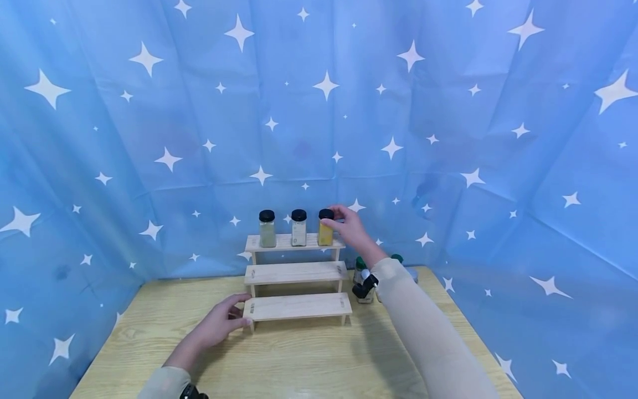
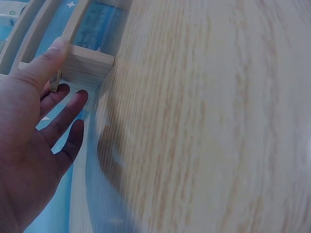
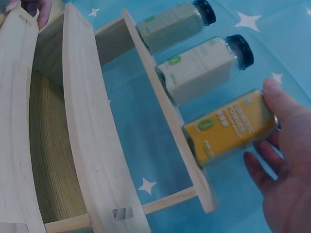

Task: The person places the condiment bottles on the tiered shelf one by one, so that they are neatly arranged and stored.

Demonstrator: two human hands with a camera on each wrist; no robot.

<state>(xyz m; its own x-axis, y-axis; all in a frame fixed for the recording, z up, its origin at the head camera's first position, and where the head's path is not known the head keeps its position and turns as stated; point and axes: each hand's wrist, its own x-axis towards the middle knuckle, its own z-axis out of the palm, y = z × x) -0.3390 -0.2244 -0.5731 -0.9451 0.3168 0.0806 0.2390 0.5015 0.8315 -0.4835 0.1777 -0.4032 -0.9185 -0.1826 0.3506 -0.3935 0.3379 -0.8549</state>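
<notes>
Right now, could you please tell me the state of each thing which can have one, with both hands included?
Yellow jar, upright on top shelf, lid on.
Pale jar, upright, lid on.
Greenish jar, upright, lid on.
Wooden rack, standing on the table.
Green-lidded jars, lids on, partly hidden.
Right hand, pinching the yellow jar near its lid.
Left hand, holding the rack's lower left end.

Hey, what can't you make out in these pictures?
Green-lidded jars, head view: partly hidden by the right forearm; no sure count.
Middle jar, head view: label print too small to read.
Turmeric powder jar, right wrist view: lid mostly hidden by the right grip.
Three-tier wooden rack, left wrist view: cut off by top and left edges.
</notes>
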